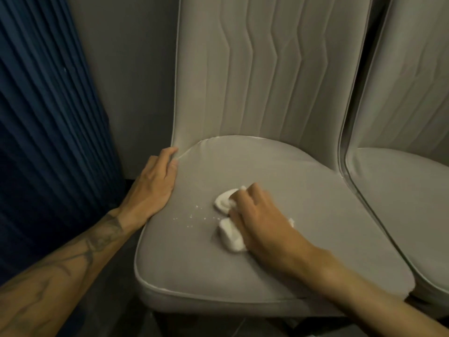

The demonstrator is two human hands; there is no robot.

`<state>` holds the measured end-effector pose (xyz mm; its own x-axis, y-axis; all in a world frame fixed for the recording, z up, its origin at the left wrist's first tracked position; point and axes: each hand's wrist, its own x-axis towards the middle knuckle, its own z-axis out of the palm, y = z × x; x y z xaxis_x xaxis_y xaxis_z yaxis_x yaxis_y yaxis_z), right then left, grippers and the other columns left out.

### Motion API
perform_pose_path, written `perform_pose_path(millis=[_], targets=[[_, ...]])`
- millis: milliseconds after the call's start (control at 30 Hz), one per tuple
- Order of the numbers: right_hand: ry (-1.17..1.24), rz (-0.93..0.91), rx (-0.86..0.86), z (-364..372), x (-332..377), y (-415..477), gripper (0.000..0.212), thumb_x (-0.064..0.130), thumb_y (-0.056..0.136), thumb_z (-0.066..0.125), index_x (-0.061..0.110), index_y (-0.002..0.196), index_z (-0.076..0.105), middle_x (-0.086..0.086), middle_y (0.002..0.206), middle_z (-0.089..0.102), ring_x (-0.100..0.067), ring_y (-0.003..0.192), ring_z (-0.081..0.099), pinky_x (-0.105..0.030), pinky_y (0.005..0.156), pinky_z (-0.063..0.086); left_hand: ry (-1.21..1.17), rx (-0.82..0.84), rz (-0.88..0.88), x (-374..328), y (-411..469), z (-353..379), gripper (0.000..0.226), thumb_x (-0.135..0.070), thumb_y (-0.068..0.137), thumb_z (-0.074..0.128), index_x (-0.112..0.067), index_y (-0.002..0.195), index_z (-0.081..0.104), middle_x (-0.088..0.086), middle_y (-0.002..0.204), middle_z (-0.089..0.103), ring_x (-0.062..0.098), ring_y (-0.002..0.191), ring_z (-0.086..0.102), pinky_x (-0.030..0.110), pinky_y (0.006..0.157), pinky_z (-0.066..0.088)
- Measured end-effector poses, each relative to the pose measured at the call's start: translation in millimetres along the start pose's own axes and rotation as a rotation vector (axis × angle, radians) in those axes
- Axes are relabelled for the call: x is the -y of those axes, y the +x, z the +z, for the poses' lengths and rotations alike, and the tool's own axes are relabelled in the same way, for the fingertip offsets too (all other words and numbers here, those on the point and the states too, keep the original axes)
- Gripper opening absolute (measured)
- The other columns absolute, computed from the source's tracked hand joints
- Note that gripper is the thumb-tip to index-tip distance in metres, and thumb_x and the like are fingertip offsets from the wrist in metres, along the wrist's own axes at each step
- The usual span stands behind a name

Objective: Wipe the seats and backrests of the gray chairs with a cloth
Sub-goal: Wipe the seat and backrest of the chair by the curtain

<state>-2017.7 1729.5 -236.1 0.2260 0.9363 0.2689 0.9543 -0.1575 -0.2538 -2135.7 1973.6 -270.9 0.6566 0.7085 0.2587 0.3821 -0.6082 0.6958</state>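
**Q:** What is shown at the far left?
**A:** A dark blue pleated curtain (48, 142) is seen hanging there, with a plain gray wall (136, 93) beside it. A tattooed left forearm (73, 263) is extended from the lower left corner toward the chair.

**Q:** How is the left hand placed?
**A:** The left hand (153, 186) is laid along the left edge of the seat (243, 271) of the first gray chair (184, 300). Its fingers are kept straight and nothing is grasped. The fingertips are set where the seat meets the backrest (267, 69), which is stitched with vertical zigzag seams.

**Q:** Where is the cloth found?
**A:** The white cloth (229, 233) is bunched on the middle of the seat and pressed down there. A scatter of small white specks (194, 216) is seen on the upholstery just left of it, between the two hands.

**Q:** And the right hand?
**A:** The right hand (264, 220) is laid over the cloth. The fingers are curled over it and the thumb is drawn across its left side, so the cloth is gripped. Two folds are left showing around the thumb. The outlines of hand and cloth are blurred.

**Q:** What is shown at the right?
**A:** A second gray chair (401, 190) is set just beside the first, with the piped edges nearly touching. Only part of its seat and backrest is included.
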Motion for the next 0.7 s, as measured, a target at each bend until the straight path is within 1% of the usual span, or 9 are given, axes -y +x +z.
perform_pose_path(millis=[67, 100, 200, 267, 367, 467, 567, 633, 700], targets=[[-0.003, -0.084, 0.05, -6, 5, -9, 0.019, 0.04, 0.108, 0.027, 0.025, 0.102, 0.037, 0.004, 0.105, 0.037, -0.019, 0.089, 0.039, -0.033, 0.083, 0.04, 0.008, 0.004, -0.003, 0, 0, 0, 0.042, -0.048, 0.111, 0.028, -0.038, 0.151, 0.036, 0.008, 0.136, 0.051, 0.029, 0.124, 0.054, 0.033, 0.095, 0.038], [-0.018, -0.08, 0.069, -13, -1, -8, 0.018, 0.038, 0.108, 0.029, 0.024, 0.103, 0.039, 0.003, 0.107, 0.038, -0.019, 0.09, 0.04, -0.034, 0.085, 0.04, 0.004, 0.008, -0.004, 0, 0, 0, 0.042, -0.049, 0.111, 0.027, -0.039, 0.151, 0.035, 0.008, 0.136, 0.05, 0.029, 0.124, 0.054, 0.033, 0.095, 0.038], [-0.046, 0.078, 0.083, -31, -28, 1, 0.015, 0.034, 0.107, 0.034, 0.022, 0.1, 0.037, -0.002, 0.105, 0.04, -0.024, 0.093, 0.042, -0.042, 0.092, 0.04, -0.013, 0.006, -0.002, 0, -1, 1, 0.042, -0.049, 0.111, 0.027, -0.04, 0.151, 0.035, 0.008, 0.136, 0.05, 0.028, 0.124, 0.053, 0.032, 0.096, 0.037], [-0.053, 0.158, 0.077, -30, -25, 1, 0.016, 0.033, 0.107, 0.036, 0.019, 0.103, 0.04, -0.002, 0.108, 0.04, -0.024, 0.096, 0.042, -0.042, 0.094, 0.039, -0.013, -0.001, -0.001, 1, 0, 1, 0.042, -0.048, 0.111, 0.028, -0.039, 0.151, 0.036, 0.009, 0.136, 0.051, 0.028, 0.124, 0.053, 0.033, 0.097, 0.037], [-0.024, -0.016, 0.057, -12, 13, -20, 0.014, 0.03, 0.106, 0.04, 0.019, 0.111, 0.045, -0.001, 0.112, 0.04, -0.022, 0.099, 0.042, -0.04, 0.091, 0.041, -0.015, -0.001, -0.007, 2, 2, 1, 0.042, -0.049, 0.111, 0.028, -0.04, 0.151, 0.036, 0.009, 0.137, 0.051, 0.029, 0.124, 0.054, 0.035, 0.098, 0.039], [0.047, -0.141, 0.131, -15, 25, -40, 0.019, 0.038, 0.108, 0.032, 0.025, 0.116, 0.044, 0.005, 0.115, 0.038, -0.016, 0.1, 0.042, -0.035, 0.088, 0.044, -0.008, 0.003, -0.017, 3, 1, 2, 0.042, -0.049, 0.111, 0.028, -0.041, 0.152, 0.035, 0.01, 0.137, 0.05, 0.03, 0.124, 0.054, 0.035, 0.098, 0.039], [-0.025, -0.087, 0.08, -29, -6, -46, 0.026, 0.038, 0.108, 0.035, 0.019, 0.117, 0.051, 0.003, 0.115, 0.041, -0.019, 0.101, 0.047, -0.038, 0.092, 0.044, -0.018, 0.01, -0.019, 2, 0, 2, 0.043, -0.05, 0.111, 0.027, -0.042, 0.153, 0.034, 0.009, 0.138, 0.05, 0.028, 0.125, 0.053, 0.034, 0.099, 0.037], [-0.063, -0.003, 0.016, -33, -19, -50, 0.021, 0.035, 0.107, 0.039, 0.018, 0.11, 0.051, 0.003, 0.108, 0.041, -0.021, 0.097, 0.047, -0.042, 0.089, 0.045, -0.021, 0.002, -0.014, 3, 0, 2, 0.044, -0.05, 0.111, 0.027, -0.042, 0.153, 0.035, 0.008, 0.138, 0.05, 0.026, 0.125, 0.052, 0.033, 0.099, 0.037], [-0.063, 0.012, -0.025, -25, -9, -51, 0.011, 0.032, 0.106, 0.043, 0.021, 0.107, 0.047, 0.005, 0.106, 0.037, -0.02, 0.094, 0.045, -0.042, 0.086, 0.046, -0.024, -0.007, -0.011, 3, 0, 2, 0.043, -0.051, 0.111, 0.027, -0.042, 0.152, 0.035, 0.006, 0.137, 0.05, 0.024, 0.124, 0.053, 0.032, 0.099, 0.036]])
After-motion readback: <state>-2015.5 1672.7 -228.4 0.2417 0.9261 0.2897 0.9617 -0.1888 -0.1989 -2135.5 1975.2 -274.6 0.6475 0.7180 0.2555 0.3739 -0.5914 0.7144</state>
